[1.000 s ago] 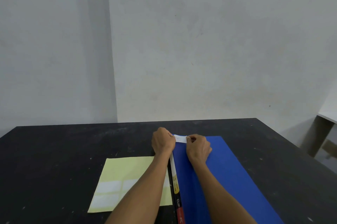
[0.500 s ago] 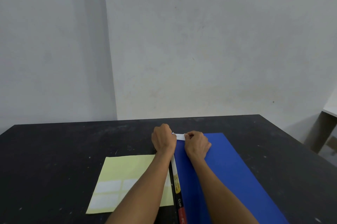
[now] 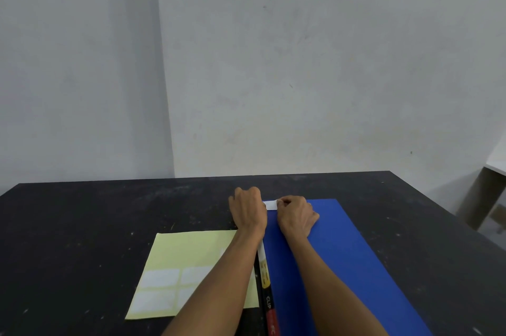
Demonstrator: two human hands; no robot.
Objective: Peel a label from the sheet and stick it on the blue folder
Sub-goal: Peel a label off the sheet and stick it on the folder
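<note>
Hands have closed in over the last second: left hand [image 3: 247, 209] and right hand [image 3: 295, 215] pinch the label [image 3: 270, 205] onto the blue folder [image 3: 342, 248] near the tabletop's far edge; sticking looks nearly finished.

Both bare forearms reach forward, side by side. The left hand [image 3: 247, 208] is curled, knuckles up. The right hand [image 3: 297, 215] is curled too, close beside it, its fingertips [image 3: 280, 202] pinched together.
</note>
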